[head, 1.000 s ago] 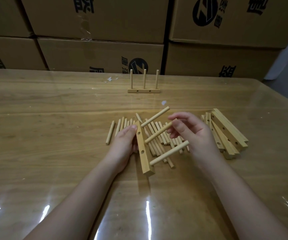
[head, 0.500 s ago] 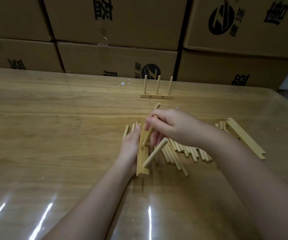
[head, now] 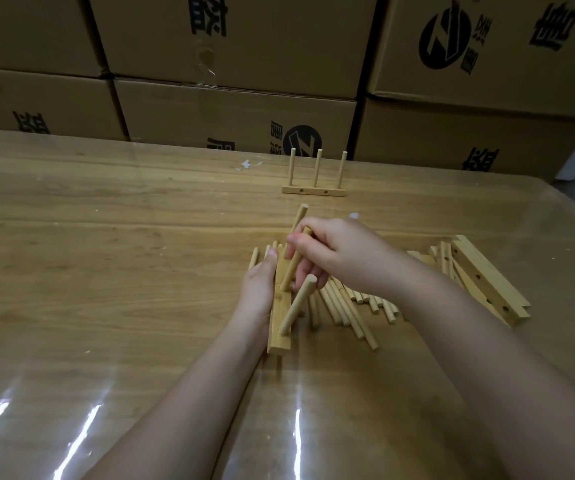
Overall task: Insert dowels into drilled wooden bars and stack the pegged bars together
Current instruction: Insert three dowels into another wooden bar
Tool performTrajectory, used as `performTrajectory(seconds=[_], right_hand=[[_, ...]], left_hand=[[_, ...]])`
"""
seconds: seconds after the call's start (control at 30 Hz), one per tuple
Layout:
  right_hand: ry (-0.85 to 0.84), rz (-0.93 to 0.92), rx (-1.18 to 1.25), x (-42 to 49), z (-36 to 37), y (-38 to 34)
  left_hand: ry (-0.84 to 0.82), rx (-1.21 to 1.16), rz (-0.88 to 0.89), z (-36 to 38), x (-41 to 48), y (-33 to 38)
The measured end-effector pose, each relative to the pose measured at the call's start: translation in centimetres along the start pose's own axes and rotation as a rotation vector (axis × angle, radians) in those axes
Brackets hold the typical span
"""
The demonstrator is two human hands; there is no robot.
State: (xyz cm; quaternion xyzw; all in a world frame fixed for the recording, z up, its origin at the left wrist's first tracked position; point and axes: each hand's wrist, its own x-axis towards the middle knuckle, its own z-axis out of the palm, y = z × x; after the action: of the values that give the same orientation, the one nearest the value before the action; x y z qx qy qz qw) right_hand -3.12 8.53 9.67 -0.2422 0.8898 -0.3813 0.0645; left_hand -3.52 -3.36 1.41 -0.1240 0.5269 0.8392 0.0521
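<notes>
A drilled wooden bar [head: 280, 327] lies lengthwise on the table, pointing away from me. My left hand [head: 258, 289] holds it along its left side, thumb on top. Three dowels stand tilted in it. The near dowel [head: 296, 304] is free. My right hand [head: 334, 258] pinches the middle dowel [head: 291, 271] near its top. The far dowel [head: 299, 220] sticks up behind my fingers. Loose dowels [head: 344, 310] lie in a row under my right wrist. A finished bar with three upright pegs [head: 313, 191] stands further back.
A pile of drilled bars [head: 483, 282] lies at the right of the table [head: 106, 254]. Stacked cardboard boxes [head: 237, 109] form a wall along the far edge. The table's right edge curves away past the bar pile.
My right hand has swung from right of the bar to over it and now pinches the middle dowel. The bar's dowels have turned from pointing right to standing tilted upward.
</notes>
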Motion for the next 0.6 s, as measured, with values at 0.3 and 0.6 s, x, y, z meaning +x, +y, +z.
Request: performTrajectory(seconds=[0.3,0.6], right_hand=[[-0.027,-0.002,0.016,0.7,-0.2,0.0],[-0.069,0.369,0.26,-5.3,-0.2,3.3]], left_hand=[[0.018,-0.056,0.001,-0.2,0.5,-0.3],[0.082,-0.19,0.037,-0.1,0.9,-0.7]])
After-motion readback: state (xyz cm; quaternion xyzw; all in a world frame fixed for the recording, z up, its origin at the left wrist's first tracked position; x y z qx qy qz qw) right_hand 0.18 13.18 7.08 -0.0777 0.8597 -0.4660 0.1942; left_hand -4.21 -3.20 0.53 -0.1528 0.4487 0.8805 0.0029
